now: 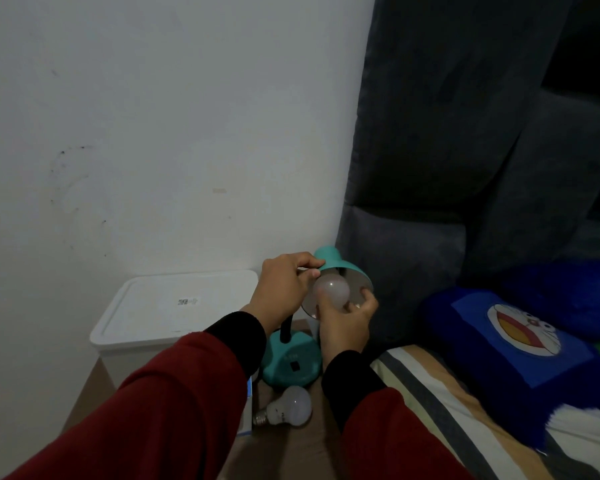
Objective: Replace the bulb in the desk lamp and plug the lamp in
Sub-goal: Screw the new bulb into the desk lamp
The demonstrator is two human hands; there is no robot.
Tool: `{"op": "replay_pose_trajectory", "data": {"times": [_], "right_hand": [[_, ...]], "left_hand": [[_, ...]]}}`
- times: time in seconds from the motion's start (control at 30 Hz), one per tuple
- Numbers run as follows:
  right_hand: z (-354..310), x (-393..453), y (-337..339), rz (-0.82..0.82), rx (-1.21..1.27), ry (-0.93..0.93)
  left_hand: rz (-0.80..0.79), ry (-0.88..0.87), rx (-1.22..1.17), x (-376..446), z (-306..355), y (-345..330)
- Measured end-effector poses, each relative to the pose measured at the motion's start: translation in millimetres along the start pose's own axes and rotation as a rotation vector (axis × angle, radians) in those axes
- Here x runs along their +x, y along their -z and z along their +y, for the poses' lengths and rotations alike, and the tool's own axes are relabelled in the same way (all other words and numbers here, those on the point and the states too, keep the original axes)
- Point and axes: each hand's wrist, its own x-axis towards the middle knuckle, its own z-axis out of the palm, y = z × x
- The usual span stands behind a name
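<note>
Beside white wall, right hand (345, 323) grips shade-mounted bulb (330, 289).

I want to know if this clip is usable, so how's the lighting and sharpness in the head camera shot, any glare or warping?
Head view: dim and grainy, darkest over the headboard; a small glare spot on the bulb held at the lamp shade; wide-angle bending at the wall's edge; the spare bulb and both hands stay readable, slightly soft.
</note>
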Motion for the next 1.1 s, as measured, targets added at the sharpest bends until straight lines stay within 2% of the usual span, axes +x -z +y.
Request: {"op": "replay_pose_trajectory", "data": {"times": [0.3, 0.67, 0.8, 0.97, 1.1], "right_hand": [[-1.2, 0.7, 2.7, -0.019, 0.002, 0.036], [1.1, 8.2, 3.6, -0.052, -0.15, 0.073], [-0.1, 9.1, 4.1, -0.043, -0.073, 0.017], [1.9, 11.0, 2.5, -0.113, 0.065, -0.064], [1.0, 11.1, 5.9, -0.169, -0.074, -0.057]], "left_hand": [[-0.003, 0.0, 0.012, -0.5, 1.3, -0.2], [-0.015, 0.019, 0.004, -1.6, 1.5, -1.0], [-0.013, 0.025, -0.001, -0.2, 2.1, -1.5], [-0.004, 0.012, -0.006, -1.9, 1.4, -1.8], [-0.007, 0.004, -0.011, -4.3, 1.1, -0.2]]}}
